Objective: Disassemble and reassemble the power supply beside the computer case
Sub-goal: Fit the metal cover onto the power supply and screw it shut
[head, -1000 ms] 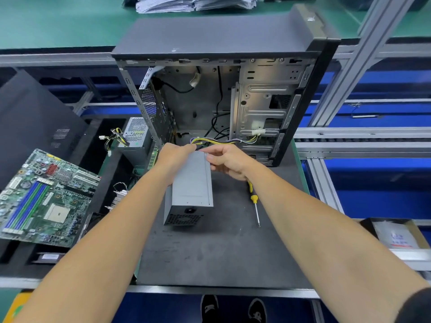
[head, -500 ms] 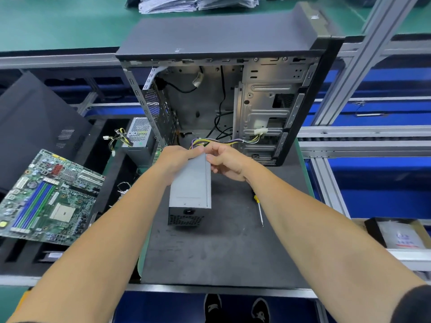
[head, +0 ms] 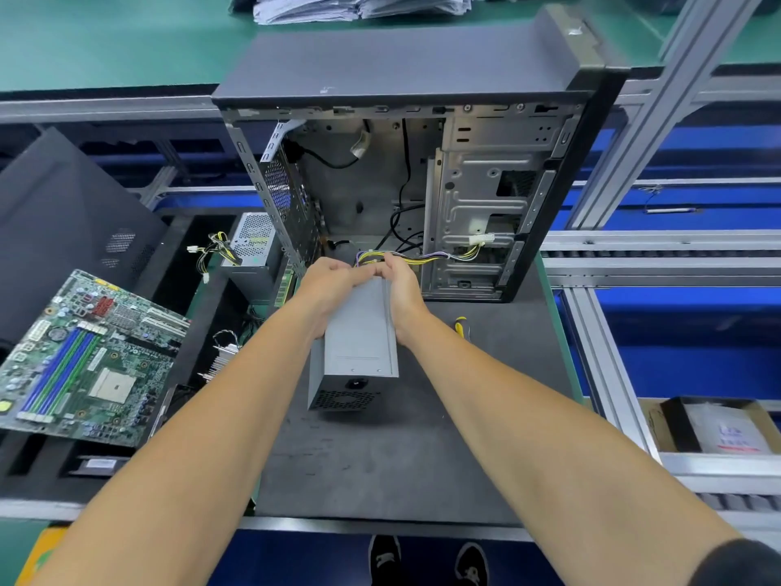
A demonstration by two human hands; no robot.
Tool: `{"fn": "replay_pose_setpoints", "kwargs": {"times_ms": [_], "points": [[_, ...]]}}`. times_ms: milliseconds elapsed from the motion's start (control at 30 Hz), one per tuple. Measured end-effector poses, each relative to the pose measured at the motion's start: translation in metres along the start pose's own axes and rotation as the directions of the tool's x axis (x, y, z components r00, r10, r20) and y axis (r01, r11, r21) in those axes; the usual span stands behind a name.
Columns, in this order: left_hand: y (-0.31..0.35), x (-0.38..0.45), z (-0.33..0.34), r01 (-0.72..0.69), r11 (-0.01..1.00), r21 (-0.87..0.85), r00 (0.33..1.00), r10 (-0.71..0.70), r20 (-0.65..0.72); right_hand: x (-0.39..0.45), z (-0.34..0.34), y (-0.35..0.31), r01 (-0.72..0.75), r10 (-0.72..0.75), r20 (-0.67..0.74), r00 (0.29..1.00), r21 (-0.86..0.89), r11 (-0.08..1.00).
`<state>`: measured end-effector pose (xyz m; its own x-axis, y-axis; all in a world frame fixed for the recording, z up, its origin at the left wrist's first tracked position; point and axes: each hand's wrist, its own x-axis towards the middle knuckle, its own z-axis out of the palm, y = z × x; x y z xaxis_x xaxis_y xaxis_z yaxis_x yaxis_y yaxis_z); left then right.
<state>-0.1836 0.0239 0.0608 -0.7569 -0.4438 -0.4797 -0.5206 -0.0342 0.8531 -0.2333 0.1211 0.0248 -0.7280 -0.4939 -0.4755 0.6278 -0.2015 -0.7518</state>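
Both hands have closed in on the far end of the power supply (head: 359,332) since the earlier frames, and the near, vented end of the unit now sits clear of the mat, with a shadow beneath it. Left hand (head: 327,289) wraps the left side of the grey housing near its far end, fingers curled over the top edge. Right hand (head: 401,291) grips the right side opposite, thumb and fingers pressed against the housing; the fingertips of the two hands meet at the far top edge. From that end a bundle of yellow, purple and black cables (head: 416,259) runs into the open computer case (head: 422,162), which stands upright just behind the unit on the dark work mat (head: 380,467). A yellow-handled screwdriver (head: 460,325) lies on the mat just beside the right wrist, partly hidden by it. To the left of the case stands a second power supply (head: 253,251) with loose leads. Further left, a motherboard (head: 84,361) with blue and green memory slots rests tilted on a black tray.
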Motion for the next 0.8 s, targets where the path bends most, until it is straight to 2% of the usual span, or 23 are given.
{"fn": "replay_pose_setpoints", "kwargs": {"times_ms": [67,233,333,467,533,600,667,800], "points": [[-0.002,0.001,0.001,-0.012,0.999,-0.033,0.999,0.01,-0.053,0.001,0.001,-0.001,0.005,-0.004,-0.004,1.0,0.007,1.0],[-0.004,0.003,0.002,-0.013,0.998,-0.063,0.998,0.009,-0.056,0.0,0.007,-0.002,-0.022,0.022,-0.032,0.999,0.007,1.0],[-0.006,0.005,-0.002,-0.02,0.998,-0.064,0.999,0.019,-0.029,-0.001,0.005,0.004,0.009,-0.008,-0.004,1.0,0.086,0.996],[-0.007,0.001,-0.014,0.049,0.948,-0.315,0.999,-0.043,0.026,0.001,0.009,0.011,0.15,-0.148,-0.053,0.988,0.051,0.987],[-0.01,0.002,-0.016,0.035,0.945,-0.324,0.999,-0.046,-0.026,-0.001,0.013,0.012,0.173,-0.172,-0.059,0.983,0.013,0.985],[-0.011,0.001,-0.016,0.027,0.949,-0.314,0.997,-0.046,-0.054,-0.002,0.013,0.012,0.121,-0.119,-0.084,0.989,0.01,0.993],[-0.01,0.001,-0.018,0.049,0.946,-0.321,0.997,-0.066,-0.041,-0.002,0.015,0.011,0.103,-0.101,-0.096,0.99,0.016,0.995],[-0.013,0.005,-0.022,0.079,0.944,-0.32,0.997,-0.077,0.018,0.0,0.017,0.014,0.183,-0.18,-0.069,0.981,0.028,0.983]]}}
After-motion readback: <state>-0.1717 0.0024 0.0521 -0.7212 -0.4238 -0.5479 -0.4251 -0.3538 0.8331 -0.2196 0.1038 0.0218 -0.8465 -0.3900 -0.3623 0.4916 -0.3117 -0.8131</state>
